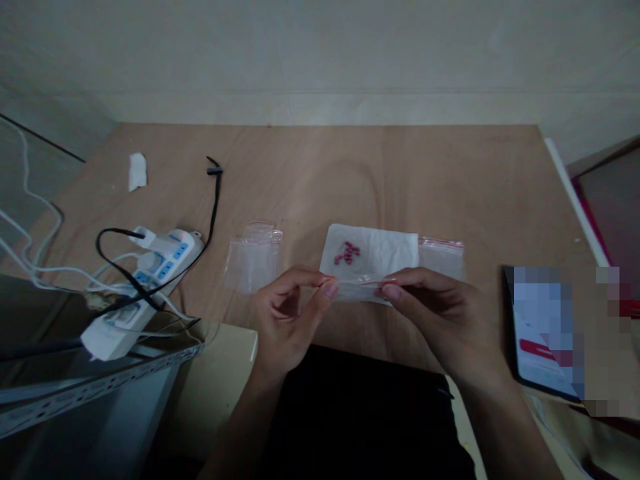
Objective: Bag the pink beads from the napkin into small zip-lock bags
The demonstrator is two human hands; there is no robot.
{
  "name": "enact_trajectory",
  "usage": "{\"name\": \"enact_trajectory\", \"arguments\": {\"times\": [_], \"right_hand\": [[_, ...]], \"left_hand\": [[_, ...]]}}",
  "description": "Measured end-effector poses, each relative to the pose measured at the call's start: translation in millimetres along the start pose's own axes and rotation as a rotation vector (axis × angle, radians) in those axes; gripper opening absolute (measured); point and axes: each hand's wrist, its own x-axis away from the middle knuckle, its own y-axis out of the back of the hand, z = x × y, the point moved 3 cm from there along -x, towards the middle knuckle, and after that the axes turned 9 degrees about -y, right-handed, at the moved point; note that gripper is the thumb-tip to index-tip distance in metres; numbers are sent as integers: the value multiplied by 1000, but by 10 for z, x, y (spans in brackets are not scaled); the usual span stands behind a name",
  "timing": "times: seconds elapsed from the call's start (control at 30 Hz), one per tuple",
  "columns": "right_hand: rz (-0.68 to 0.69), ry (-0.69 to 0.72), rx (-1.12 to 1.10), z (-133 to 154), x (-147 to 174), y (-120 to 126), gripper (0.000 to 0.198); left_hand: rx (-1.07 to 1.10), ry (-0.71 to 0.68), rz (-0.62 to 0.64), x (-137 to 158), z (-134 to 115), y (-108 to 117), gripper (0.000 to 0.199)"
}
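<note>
A small clear zip bag (357,289) with a red strip along its top is stretched between my hands. My left hand (295,313) pinches one end of the strip between thumb and fingers. The other end is in the pinch of my right hand (440,313). Just beyond the bag, several small dark-red beads (349,252) lie in a loose cluster on a white paper sheet (395,247). More clear zip bags (443,257) rest to the right of the sheet, partly hidden by my right hand. Another group of clear bags (255,257) lies left of it.
On the left, a white power strip (173,257) carries plugs and tangled black and white cables. A black cable end (215,171) and a white paper scrap (137,171) lie farther back. A tablet-like device (545,333), partly blurred out, is at the right on the wooden table (450,173).
</note>
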Motion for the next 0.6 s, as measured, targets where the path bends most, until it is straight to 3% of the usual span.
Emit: {"name": "enact_trajectory", "arguments": {"times": [0.13,0.3,0.47,0.6], "right_hand": [[-66,56,56,-31,16,36,7],[-27,79,122,-17,32,54,6],[33,82,27,0,26,-9,6],[1,67,-39,-6,17,-55,2]], "left_hand": [[20,34,45,28,32,-8,12],[-6,79,177,-8,29,-31,7],[32,78,145,-27,-2,-65,10],[39,78,153,0,-9,-75,8]]}}
